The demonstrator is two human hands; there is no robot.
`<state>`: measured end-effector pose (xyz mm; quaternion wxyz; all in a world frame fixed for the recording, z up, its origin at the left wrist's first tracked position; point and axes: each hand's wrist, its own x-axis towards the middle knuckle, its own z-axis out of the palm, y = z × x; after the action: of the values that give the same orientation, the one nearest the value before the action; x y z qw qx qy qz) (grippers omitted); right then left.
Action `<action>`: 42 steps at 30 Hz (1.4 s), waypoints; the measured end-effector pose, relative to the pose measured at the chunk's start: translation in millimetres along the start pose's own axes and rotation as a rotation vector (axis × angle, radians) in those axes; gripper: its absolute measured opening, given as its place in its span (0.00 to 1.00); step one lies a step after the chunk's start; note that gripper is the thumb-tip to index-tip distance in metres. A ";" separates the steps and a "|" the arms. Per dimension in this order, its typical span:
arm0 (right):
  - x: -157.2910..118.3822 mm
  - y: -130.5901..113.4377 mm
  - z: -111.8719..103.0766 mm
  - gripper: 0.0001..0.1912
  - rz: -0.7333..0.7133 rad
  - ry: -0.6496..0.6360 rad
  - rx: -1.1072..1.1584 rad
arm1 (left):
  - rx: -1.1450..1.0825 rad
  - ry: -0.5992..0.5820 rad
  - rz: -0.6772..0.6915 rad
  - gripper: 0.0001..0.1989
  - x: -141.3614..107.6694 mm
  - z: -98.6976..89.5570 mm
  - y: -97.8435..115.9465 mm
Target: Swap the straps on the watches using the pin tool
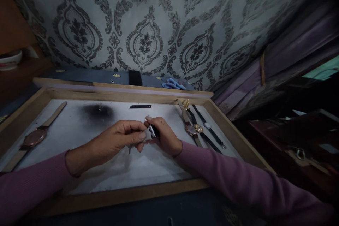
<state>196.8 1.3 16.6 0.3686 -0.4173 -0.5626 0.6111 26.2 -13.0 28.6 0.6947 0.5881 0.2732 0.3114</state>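
Note:
My left hand pinches a small pale piece between thumb and fingers, with a thin strap-like end hanging below it. Close against it, my right hand is closed around a small dark object with a shiny metal edge. The two things meet or nearly meet; their exact kind is too dim to tell. Both hands are above the white floor of a shallow wooden tray. A dark flat blade-like strip lies behind them in the tray.
A large brown-strapped watch lies at the tray's left. Several watches, one with a white dial, lie at its right. Behind the tray are a black phone and a blue cloth. A bowl stands far left.

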 end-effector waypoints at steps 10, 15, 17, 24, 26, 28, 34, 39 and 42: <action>3.2 11.2 3.1 0.25 0.039 0.048 0.103 | -0.016 0.007 -0.002 0.10 0.0 -0.7 0.5; 2.8 8.0 2.5 0.25 0.047 0.026 0.113 | -0.014 0.003 -0.001 0.10 0.6 0.1 1.3; 3.4 7.7 2.0 0.26 0.051 0.009 0.108 | -0.010 0.000 0.002 0.10 0.9 0.5 1.6; 3.7 8.9 2.0 0.24 0.044 0.028 0.119 | -0.027 -0.002 0.003 0.09 0.2 -0.2 -0.3; 3.1 9.0 2.6 0.25 0.034 0.032 0.120 | -0.024 0.000 0.005 0.09 0.0 -0.8 -0.9; 2.8 9.1 3.1 0.25 0.031 0.043 0.122 | -0.015 0.004 0.004 0.09 -0.1 -1.1 -0.8; 4.4 10.1 1.8 0.27 0.044 0.073 0.083 | 0.010 0.031 -0.008 0.09 0.1 -1.6 0.9; 5.1 10.1 -0.9 0.28 0.002 0.042 0.013 | 0.025 0.038 -0.003 0.09 -0.7 -1.7 1.6; 4.6 8.4 -1.3 0.28 -0.015 0.030 -0.010 | 0.032 0.035 -0.004 0.09 -1.7 -1.2 2.0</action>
<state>196.4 5.3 7.8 0.3794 -0.4239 -0.5631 0.5993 23.9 -13.3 30.5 0.6807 0.5931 0.2916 0.3159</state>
